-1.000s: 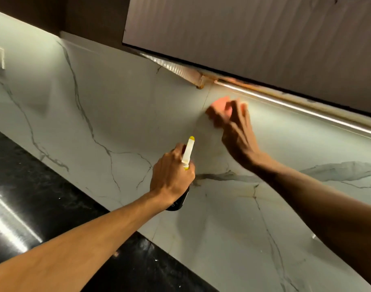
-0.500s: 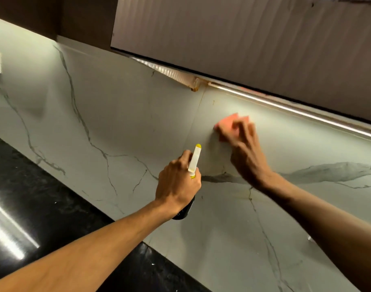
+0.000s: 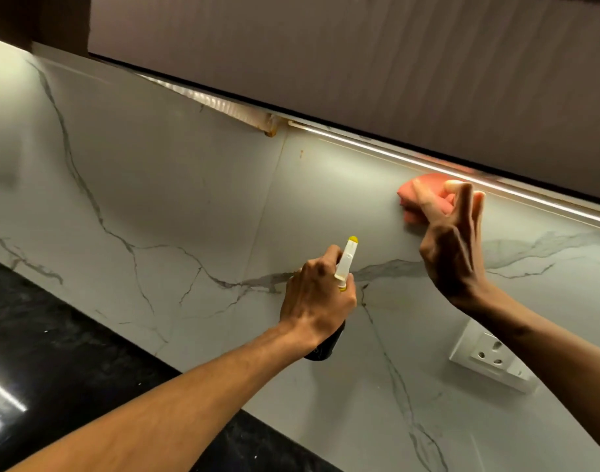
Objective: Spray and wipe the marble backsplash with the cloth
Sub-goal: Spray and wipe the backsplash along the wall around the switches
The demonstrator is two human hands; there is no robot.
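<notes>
The white marble backsplash (image 3: 176,185) with grey veins runs across the view. My right hand (image 3: 451,243) presses a folded pink cloth (image 3: 424,195) flat against the marble, high up just under the light strip. My left hand (image 3: 317,301) grips a spray bottle (image 3: 346,262) with a white and yellow nozzle pointing up toward the wall; its dark body shows below my palm. The bottle is held a little off the wall, lower left of the cloth.
A dark upper cabinet (image 3: 359,56) overhangs the wall, with a lit LED strip (image 3: 496,180) along its underside. A white wall socket (image 3: 489,356) sits at lower right beneath my right forearm. The black glossy countertop (image 3: 53,352) lies at lower left.
My right hand has slid the cloth to the right and upward along the marble, up to the light strip. The view has shifted right, bringing the socket into sight. The left hand keeps holding the bottle.
</notes>
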